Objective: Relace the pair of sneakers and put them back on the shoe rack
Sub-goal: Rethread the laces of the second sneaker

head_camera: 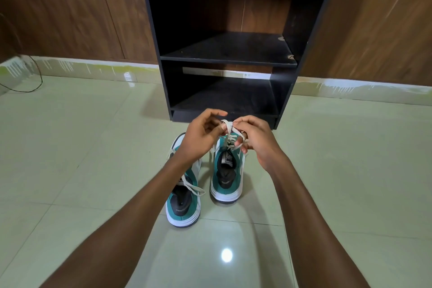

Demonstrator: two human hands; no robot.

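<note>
Two teal and white sneakers stand on the tiled floor, heels toward me. The right sneaker (226,179) has its white lace (230,129) drawn up above the tongue. My left hand (201,138) and my right hand (257,140) both pinch that lace, looped around the fingers. The left sneaker (183,206) lies partly under my left forearm, with a loose white lace end (194,188) draped over its opening. The black shoe rack (231,54) stands just beyond the shoes, its shelves bare.
Wood-panelled walls run behind the rack on both sides. A thin black cable (30,82) trails on the floor at far left. Glossy pale tiles (339,170) spread around the shoes.
</note>
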